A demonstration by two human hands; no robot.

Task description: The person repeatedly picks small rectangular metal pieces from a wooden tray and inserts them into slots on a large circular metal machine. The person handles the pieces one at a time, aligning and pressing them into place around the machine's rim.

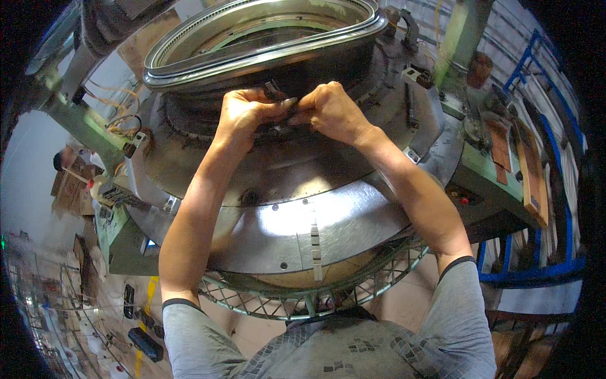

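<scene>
Both arms stretch forward over a large round metal machine (284, 170). My left hand (243, 117) is closed, thumb and fingers pinching a small dark part (273, 90) whose end sticks up beyond the fingers. Right beside it, my right hand (333, 114) is closed too, its fingertips meeting the left ones. What it grips is hidden in the dark gap between the hands. Just beyond them rises the machine's ribbed metal ring (265, 60), with a dark wall under its rim. Below the hands lies a smooth, sloping metal plate (265, 240), brightly lit in the middle.
Green beams (95, 129) flank the machine on both sides. A curved green lattice guard (252, 303) runs along its front, close to my body. Blue racks (536, 275) holding pale rolls stand at the right. A wooden board (530, 164) leans on the right-hand bench.
</scene>
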